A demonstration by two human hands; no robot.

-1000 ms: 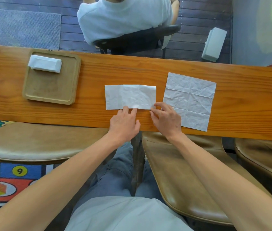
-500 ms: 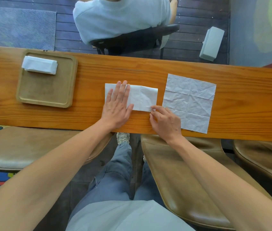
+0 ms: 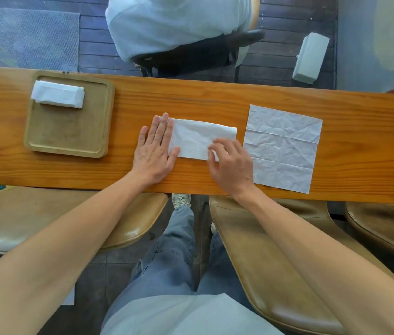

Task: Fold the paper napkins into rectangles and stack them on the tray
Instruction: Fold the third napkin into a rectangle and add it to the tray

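Step in hand: we judge we are creasing the half-folded napkin [image 3: 200, 140], lying mid-desk, closer to the near edge than the far one.
Left hand [image 3: 155, 151]: flat, fingers together and straight, palm down on the desk [image 3: 191, 102] with the fingers over the napkin's left end; gripping nothing.
Right hand [image 3: 233, 163]: fingers curled and close together, tips pressing the napkin's near right corner; pressing, not clearly pinching.
Unfolded napkin [image 3: 281, 146]: spread flat just right of the folded one, toward the desk's right end, its near corner close to the near edge.
Tray [image 3: 70, 151]: toward the desk's left end, with a stack of folded napkins [image 3: 58, 94] in its far left corner.
Doing it well: we should keep the right corner pinned so the layers stay aligned, then press the crease flat evenly, checking edges meet before the next fold.
Risk: thin paper may slide or wrinkle under uneven pressure.
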